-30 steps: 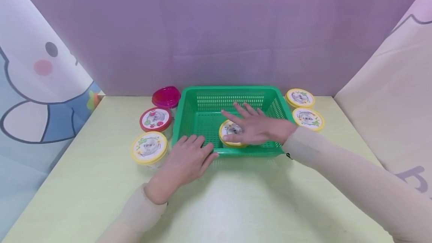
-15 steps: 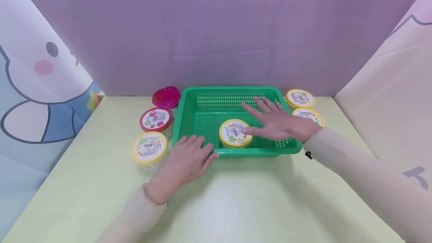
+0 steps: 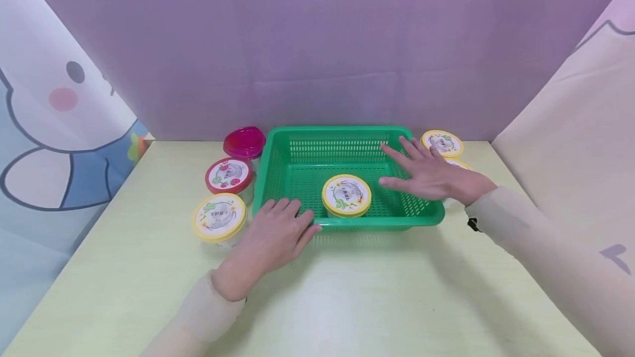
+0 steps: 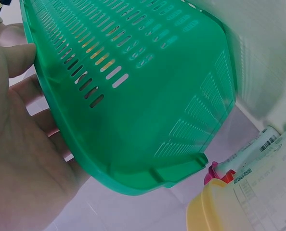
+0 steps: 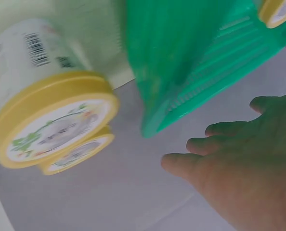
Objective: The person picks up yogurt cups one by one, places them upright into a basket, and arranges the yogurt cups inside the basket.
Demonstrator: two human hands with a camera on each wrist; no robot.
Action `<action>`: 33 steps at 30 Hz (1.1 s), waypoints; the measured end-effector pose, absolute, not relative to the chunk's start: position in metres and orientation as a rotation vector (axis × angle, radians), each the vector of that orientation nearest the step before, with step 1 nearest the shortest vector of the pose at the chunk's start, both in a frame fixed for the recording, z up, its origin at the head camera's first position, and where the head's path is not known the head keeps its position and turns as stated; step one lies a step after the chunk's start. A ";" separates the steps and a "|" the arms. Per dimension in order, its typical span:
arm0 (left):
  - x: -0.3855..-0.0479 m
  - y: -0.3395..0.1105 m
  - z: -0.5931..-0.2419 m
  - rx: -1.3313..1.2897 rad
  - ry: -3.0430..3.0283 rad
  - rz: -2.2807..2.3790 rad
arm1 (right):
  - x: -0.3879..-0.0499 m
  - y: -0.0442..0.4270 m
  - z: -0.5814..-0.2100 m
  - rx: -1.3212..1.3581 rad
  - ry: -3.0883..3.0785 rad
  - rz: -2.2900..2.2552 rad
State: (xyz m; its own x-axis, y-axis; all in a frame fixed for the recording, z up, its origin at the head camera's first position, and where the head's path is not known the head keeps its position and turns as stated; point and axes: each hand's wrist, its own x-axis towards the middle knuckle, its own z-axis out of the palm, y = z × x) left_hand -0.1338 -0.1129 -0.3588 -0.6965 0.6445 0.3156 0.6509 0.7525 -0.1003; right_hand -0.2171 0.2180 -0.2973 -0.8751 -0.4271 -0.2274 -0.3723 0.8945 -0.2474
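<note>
A green plastic basket (image 3: 278,153) with slotted sides holds one round tub with a yellow-rimmed lid (image 3: 346,196). My left hand (image 3: 275,233) grips the basket's front rim near its left corner; in the left wrist view the thumb is on the outer side and the fingers pass behind the rim. Above the basket's right side hovers my right hand (image 3: 434,175), its fingers spread and holding nothing. Two more yellow-lidded tubs stand just right of the basket; the far one (image 3: 442,143) shows its lid, and the nearer one (image 3: 458,163) is mostly hidden by the right hand.
Along the basket's left side stand a tub with a pink lid (image 3: 244,142), a red-lidded tub (image 3: 229,175) and a yellow-lidded tub (image 3: 220,218). A purple cloth wall (image 3: 322,54) rises behind the pale table (image 3: 337,296), with printed cloths at both sides.
My right hand has moved right, from over the tub in the basket to the basket's right side, uncovering that tub's lid. The left hand and the basket stay put.
</note>
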 end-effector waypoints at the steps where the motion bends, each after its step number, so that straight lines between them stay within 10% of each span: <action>1: -0.134 -0.113 -0.359 -1.001 -2.621 -0.030 | -0.218 0.221 -0.298 -0.593 2.787 -0.288; 33: -0.133 -0.114 -0.361 -1.002 -2.570 -0.026 | -0.240 0.307 -0.309 -0.318 2.858 -0.438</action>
